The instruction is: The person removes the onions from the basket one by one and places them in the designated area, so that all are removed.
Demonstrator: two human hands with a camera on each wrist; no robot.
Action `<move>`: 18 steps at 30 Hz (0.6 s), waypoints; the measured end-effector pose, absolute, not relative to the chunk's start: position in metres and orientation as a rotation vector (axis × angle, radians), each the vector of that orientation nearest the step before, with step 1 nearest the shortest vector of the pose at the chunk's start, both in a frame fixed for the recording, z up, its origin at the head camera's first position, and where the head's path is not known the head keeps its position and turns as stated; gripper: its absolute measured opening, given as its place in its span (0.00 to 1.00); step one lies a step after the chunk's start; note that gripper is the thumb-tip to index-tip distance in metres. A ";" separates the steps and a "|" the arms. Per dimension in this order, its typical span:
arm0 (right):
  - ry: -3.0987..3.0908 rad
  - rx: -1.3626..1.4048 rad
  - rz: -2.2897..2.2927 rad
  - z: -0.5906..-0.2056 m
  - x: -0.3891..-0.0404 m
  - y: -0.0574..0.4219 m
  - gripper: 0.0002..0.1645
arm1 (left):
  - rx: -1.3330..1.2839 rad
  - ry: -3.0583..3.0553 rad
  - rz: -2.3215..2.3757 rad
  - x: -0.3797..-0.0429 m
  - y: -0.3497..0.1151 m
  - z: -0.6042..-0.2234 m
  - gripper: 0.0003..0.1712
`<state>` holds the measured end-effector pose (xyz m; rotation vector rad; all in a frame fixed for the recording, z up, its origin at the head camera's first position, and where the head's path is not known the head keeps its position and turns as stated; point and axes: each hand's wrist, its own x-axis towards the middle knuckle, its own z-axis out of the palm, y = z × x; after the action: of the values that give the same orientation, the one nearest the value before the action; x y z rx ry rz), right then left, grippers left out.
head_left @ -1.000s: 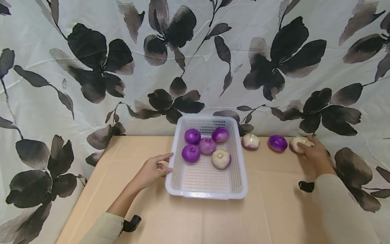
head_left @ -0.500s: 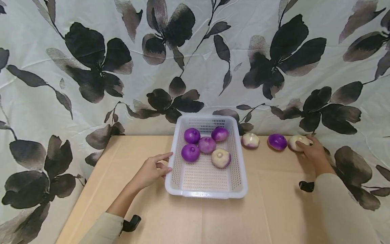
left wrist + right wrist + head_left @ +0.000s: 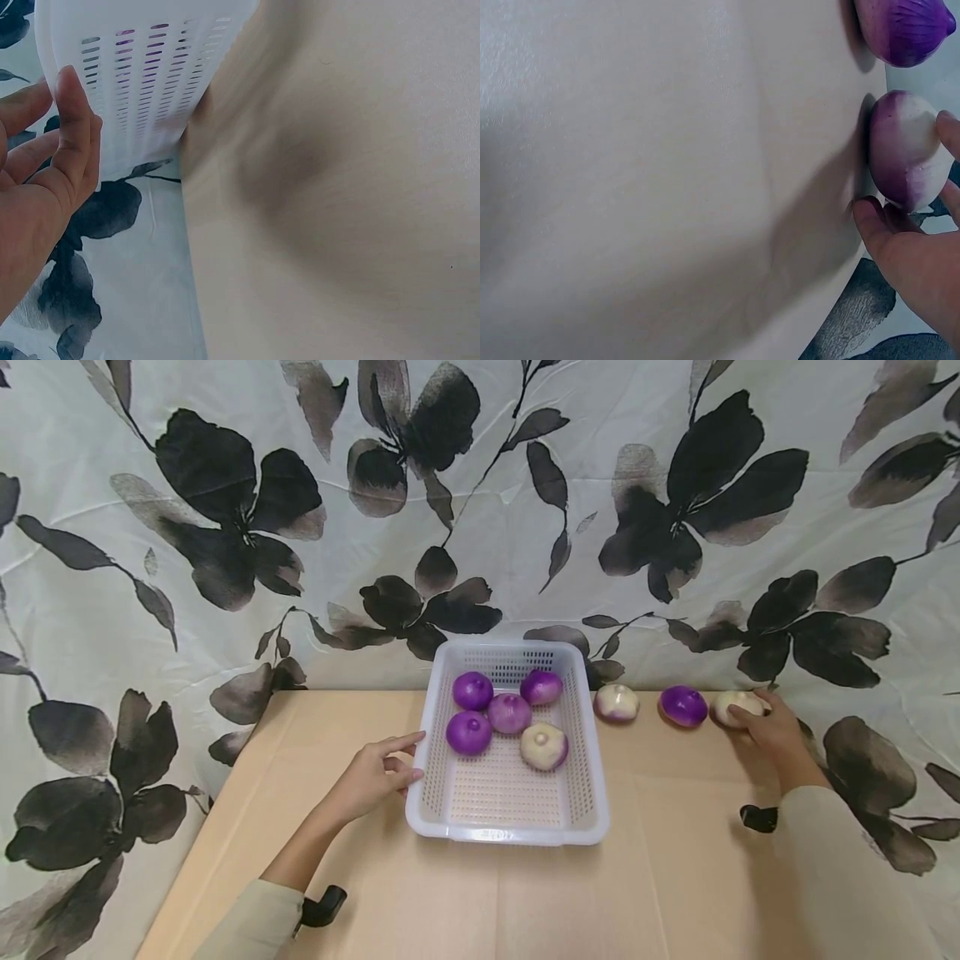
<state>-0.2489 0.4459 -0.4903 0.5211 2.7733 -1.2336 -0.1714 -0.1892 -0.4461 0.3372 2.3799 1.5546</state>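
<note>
A white plastic basket (image 3: pixel 507 837) stands mid-table, with several purple onions and one pale onion (image 3: pixel 544 747) inside. My left hand (image 3: pixel 371 782) is at the basket's left rim, thumb and fingers pinching it; the left wrist view has that hand (image 3: pixel 56 154) against the slotted wall. At the table's far right, my right hand (image 3: pixel 776 732) holds a pale white-and-purple onion (image 3: pixel 731 707) that rests on the table. Up close in the right wrist view, the thumb lies beside this onion (image 3: pixel 907 150) and the other fingertips reach over its far side; part of their contact is hidden.
Between the basket and my right hand, a pale onion (image 3: pixel 617 703) and a deep purple onion (image 3: pixel 683 707) lie in a row along the table's back edge. Behind the tan table (image 3: pixel 555 902) hangs a white curtain (image 3: pixel 525 552) with dark flowers.
</note>
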 end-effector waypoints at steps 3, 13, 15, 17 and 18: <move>2.773 0.510 -1.262 -0.491 -0.249 0.447 0.51 | 0.339 2.388 1.548 -0.172 -0.189 -0.446 0.35; 2.802 0.505 -1.172 -0.480 -0.239 0.453 0.54 | 0.343 2.387 1.548 -0.172 -0.189 -0.446 0.35; 2.837 0.464 -1.175 -0.475 -0.237 0.453 0.54 | 0.341 2.385 1.549 -0.172 -0.189 -0.446 0.35; 2.867 0.440 -1.175 -0.470 -0.236 0.452 0.53 | 0.337 2.383 1.547 -0.172 -0.189 -0.445 0.35; 2.879 0.425 -1.185 -0.468 -0.236 0.452 0.53 | 0.333 2.379 1.549 -0.171 -0.189 -0.446 0.35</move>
<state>-0.2358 0.4520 -0.4676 0.4251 2.8786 -1.1847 -0.1713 -0.1888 -0.4456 0.3326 2.3793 1.5489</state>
